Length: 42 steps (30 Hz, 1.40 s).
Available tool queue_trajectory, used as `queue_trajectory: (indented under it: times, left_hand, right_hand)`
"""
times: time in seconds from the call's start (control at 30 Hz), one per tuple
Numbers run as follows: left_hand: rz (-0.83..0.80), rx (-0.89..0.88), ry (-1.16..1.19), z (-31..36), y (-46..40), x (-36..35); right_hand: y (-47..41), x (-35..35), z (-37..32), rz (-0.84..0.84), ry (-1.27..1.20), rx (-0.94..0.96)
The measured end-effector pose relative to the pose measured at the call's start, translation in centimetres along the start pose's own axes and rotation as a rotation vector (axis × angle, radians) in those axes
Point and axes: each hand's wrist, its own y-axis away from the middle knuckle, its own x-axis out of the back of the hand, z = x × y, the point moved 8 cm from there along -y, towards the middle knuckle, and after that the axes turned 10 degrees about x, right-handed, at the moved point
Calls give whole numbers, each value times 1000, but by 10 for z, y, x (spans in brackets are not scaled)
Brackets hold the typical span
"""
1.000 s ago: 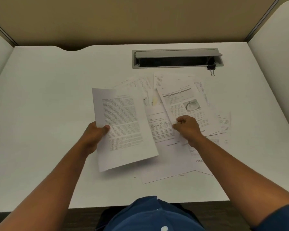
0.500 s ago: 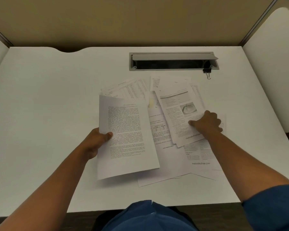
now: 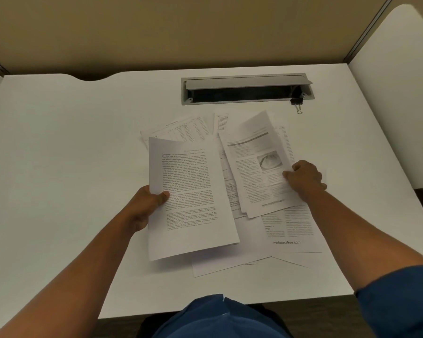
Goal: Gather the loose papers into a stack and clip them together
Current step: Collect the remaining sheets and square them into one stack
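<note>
My left hand (image 3: pixel 145 206) grips the left edge of a thin stack of text pages (image 3: pixel 193 198), held slightly above the desk. My right hand (image 3: pixel 304 179) pinches the right edge of a page with a photo (image 3: pixel 257 164), lifted and tilted over the pile. Several loose printed papers (image 3: pixel 293 230) lie fanned underneath, some poking out behind near the desk slot. A black binder clip (image 3: pixel 297 103) lies at the right end of the cable slot, apart from both hands.
A grey cable slot (image 3: pixel 247 90) with its lid raised is set in the white desk (image 3: pixel 59 167) behind the papers. Beige partition walls stand at the back and white panels on both sides. The desk's front edge is close to my body.
My right hand has moved right from the pile's middle, taken hold of the photo page's right edge and lifted it. The left hand's stack shifted slightly right.
</note>
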Motion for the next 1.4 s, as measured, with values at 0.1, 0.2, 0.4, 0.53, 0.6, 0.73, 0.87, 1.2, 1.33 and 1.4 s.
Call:
queue_trajectory:
  times: [0.1, 0.2, 0.4, 0.53, 0.6, 0.73, 0.87, 1.2, 1.33, 1.4]
  left_hand:
    - [24, -20, 1, 2, -1, 3]
    - [64, -41, 3, 4, -3, 7]
    - [120, -64, 74, 7, -5, 16]
    - [59, -66, 153, 7, -2, 12]
    - [24, -65, 201, 7, -1, 9]
    - [-48, -99, 271, 12, 3, 1]
    - [-92, -132, 286, 16, 5, -2]
    - [-228, -111, 541, 24, 14, -9]
    - [-57, -149, 327, 15, 6, -1]
    - [-49, -133, 288, 9, 1, -1]
  right_hand:
    - [2, 10, -13, 89, -206, 137]
    - [7, 21, -35, 102, -291, 264]
    - [19, 17, -73, -95, -556, 293]
    - [39, -11, -102, -317, -564, 334]
    - [54, -26, -115, -394, -539, 362]
    - [79, -48, -132, -491, -543, 348]
    - [96, -58, -144, -512, -532, 378]
    - [114, -66, -157, -454, -534, 500]
    - [110, -71, -151, -460, -567, 463]
    - [95, -65, -138, -426, -619, 369]
